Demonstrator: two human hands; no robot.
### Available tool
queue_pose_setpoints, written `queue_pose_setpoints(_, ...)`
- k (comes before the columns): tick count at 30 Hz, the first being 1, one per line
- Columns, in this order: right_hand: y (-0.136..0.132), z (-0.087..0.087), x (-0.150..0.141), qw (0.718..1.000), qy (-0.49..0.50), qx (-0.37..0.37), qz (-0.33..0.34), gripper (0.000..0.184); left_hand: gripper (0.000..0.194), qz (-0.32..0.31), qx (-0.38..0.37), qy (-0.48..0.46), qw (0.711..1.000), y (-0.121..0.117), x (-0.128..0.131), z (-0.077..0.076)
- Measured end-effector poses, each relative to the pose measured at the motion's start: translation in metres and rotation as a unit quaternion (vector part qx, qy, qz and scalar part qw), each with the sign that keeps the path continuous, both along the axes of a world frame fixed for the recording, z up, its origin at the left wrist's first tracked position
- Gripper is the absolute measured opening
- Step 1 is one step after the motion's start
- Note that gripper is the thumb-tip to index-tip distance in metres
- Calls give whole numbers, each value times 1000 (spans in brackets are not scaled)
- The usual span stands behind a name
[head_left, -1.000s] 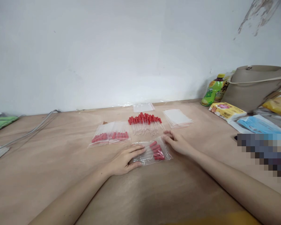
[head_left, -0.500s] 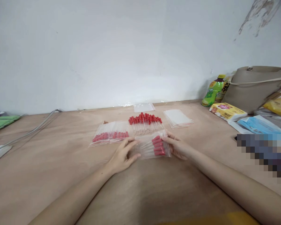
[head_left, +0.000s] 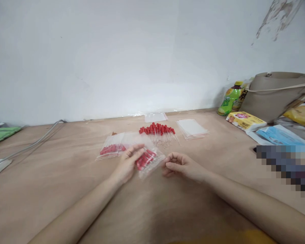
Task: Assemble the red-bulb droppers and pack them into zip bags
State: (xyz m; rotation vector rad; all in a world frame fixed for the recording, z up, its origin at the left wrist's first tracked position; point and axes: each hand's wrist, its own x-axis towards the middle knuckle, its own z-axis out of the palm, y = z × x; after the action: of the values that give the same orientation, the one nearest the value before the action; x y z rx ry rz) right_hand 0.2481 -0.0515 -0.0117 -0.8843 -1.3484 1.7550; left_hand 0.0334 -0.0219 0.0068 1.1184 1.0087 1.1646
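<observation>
My left hand (head_left: 128,162) is closed on a clear zip bag (head_left: 159,158) of droppers with red bulbs (head_left: 146,157). The bag is tilted, and motion blurs it a little. Just beyond the bag's right corner is my right hand (head_left: 184,166), its fingers loosely curled and apart, with nothing seen in them. Behind the hands lies a fanned pile of loose droppers (head_left: 157,128), red bulbs toward the wall. Filled zip bags (head_left: 112,144) lie flat to the left, partly hidden by the held bag.
A stack of flat zip bags (head_left: 193,128) lies right of the pile; another flat bag (head_left: 156,117) is near the wall. Farther right stand a green-labelled bottle (head_left: 227,100), a yellow tissue pack (head_left: 245,121) and a beige handbag (head_left: 271,95). A grey cable (head_left: 44,135) runs at left.
The held bag has turned and shifted left, its red bulbs now by my left hand. My right hand has come away from the bulb end and moved slightly left and down.
</observation>
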Motion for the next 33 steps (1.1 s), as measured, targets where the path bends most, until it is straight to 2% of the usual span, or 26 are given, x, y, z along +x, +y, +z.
queue_pose_setpoints(2,14,0,18,985,-116,102,-80,23,41,38,17,37,998,19,-28,15)
queue_pose_setpoints(4,34,2,44,920,-252,232,-188,19,56,43,27,93,994,38,-65,27)
queue_pose_setpoints(6,56,4,74,835,-370,299,-278,17,77,48,21,136,989,54,-103,32)
queue_pose_setpoints(8,74,6,101,746,-474,317,-345,21,93,74,-2,185,980,64,-135,28)
queue_pose_setpoints(9,82,5,112,714,-516,323,-346,26,98,91,-9,212,973,68,-146,24)
queue_pose_setpoints(12,100,1,128,663,-605,298,-324,46,104,122,-2,265,956,75,-166,8)
queue_pose_setpoints(15,109,-8,126,646,-656,234,-312,59,108,117,43,324,938,82,-174,-2)
queue_pose_setpoints(17,111,-13,122,644,-668,206,-311,52,102,125,80,374,915,85,-178,-3)
queue_pose_setpoints(21,112,-18,119,645,-661,198,-330,32,76,171,163,476,847,86,-173,5)
queue_pose_setpoints(24,110,-17,119,630,-647,201,-378,28,51,215,257,498,800,77,-144,12)
queue_pose_setpoints(26,106,-14,115,620,-599,251,-440,29,40,199,333,495,778,65,-113,11)
queue_pose_setpoints(28,98,-9,105,630,-511,350,-468,27,35,157,382,494,765,48,-80,6)
queue_pose_setpoints(30,84,-5,86,653,-429,459,-424,23,36,136,423,483,755,29,-52,-2)
queue_pose_setpoints(33,56,-5,45,640,-395,576,-320,13,40,132,464,454,749,2,-25,-10)
